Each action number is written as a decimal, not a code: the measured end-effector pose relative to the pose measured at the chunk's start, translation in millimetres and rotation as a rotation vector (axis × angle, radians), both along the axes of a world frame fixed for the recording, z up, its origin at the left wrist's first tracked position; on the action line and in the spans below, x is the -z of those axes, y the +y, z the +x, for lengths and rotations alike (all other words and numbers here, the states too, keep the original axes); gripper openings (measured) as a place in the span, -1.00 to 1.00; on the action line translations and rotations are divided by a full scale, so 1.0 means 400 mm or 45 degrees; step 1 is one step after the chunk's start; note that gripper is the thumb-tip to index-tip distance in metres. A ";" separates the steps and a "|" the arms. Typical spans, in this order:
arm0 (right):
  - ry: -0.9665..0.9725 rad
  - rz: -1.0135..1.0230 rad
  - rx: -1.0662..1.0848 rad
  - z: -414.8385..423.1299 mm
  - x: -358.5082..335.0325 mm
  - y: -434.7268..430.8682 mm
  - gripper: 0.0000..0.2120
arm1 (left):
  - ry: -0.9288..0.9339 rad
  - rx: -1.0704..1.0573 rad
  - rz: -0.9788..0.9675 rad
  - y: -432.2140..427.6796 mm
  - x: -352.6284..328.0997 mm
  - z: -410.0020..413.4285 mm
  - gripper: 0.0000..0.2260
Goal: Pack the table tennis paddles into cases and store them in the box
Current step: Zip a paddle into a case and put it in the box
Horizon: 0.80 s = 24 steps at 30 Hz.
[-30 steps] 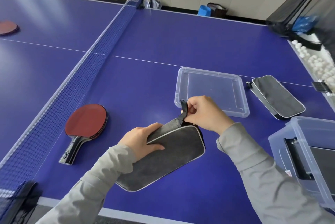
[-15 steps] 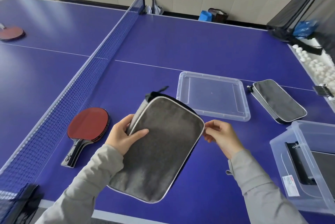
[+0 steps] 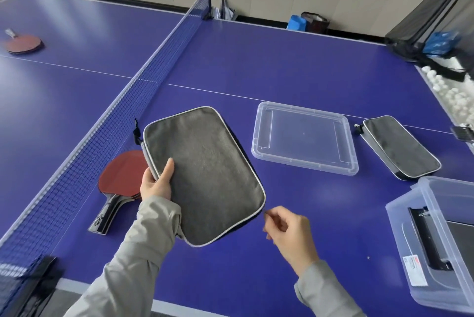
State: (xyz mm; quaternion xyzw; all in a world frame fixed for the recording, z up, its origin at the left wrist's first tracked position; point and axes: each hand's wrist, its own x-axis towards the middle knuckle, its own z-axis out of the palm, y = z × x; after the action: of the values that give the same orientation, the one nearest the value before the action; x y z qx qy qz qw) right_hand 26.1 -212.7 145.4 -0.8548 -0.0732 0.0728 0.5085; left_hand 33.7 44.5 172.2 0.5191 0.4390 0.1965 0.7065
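Observation:
My left hand (image 3: 157, 181) grips the left edge of a grey paddle case (image 3: 205, 173) with pale piping, held tilted above the blue table. Just off the case's lower right corner hovers my right hand (image 3: 289, 229), fingers loosely curled, holding nothing. A red paddle (image 3: 120, 175) with a black handle lies on the table beside the net, partly hidden behind the case and my left hand. A second grey case (image 3: 400, 148) lies at the right. The clear storage box (image 3: 431, 239) sits at the right edge with a dark case inside.
The clear box lid (image 3: 305, 137) lies flat between the two cases. The net (image 3: 123, 111) runs along the left. Another red paddle (image 3: 23, 43) rests far left beyond the net. White balls (image 3: 454, 93) fill a trough at the far right.
My right hand let go of the case and dropped below its corner. My left hand swung the case up and leftward, now covering part of the red paddle.

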 end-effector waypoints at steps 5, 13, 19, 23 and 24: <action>-0.435 -0.048 -0.074 -0.044 0.033 0.045 -0.85 | 0.117 -0.244 -0.062 -0.048 0.018 0.017 -0.76; -0.550 -0.140 -0.200 -0.144 0.079 0.154 -0.84 | -0.014 -0.408 -0.013 -0.154 0.009 0.040 -0.65; -0.054 0.321 0.369 -0.088 -0.014 0.046 -0.59 | 0.003 -0.143 -0.048 -0.100 0.023 0.015 -0.77; 0.256 0.701 0.549 0.025 -0.055 -0.065 -0.62 | 0.022 0.260 -0.278 -0.087 0.053 -0.012 -0.84; 0.393 0.777 0.435 0.041 -0.059 -0.077 -0.49 | 0.043 0.343 -0.352 -0.098 0.057 -0.017 -0.80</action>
State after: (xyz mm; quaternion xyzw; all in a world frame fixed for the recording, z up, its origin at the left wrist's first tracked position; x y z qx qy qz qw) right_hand 42.5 -243.6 169.0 -0.6429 0.1293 0.0896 0.7496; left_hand 26.8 5.3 149.3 0.4743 0.4004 0.0291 0.7835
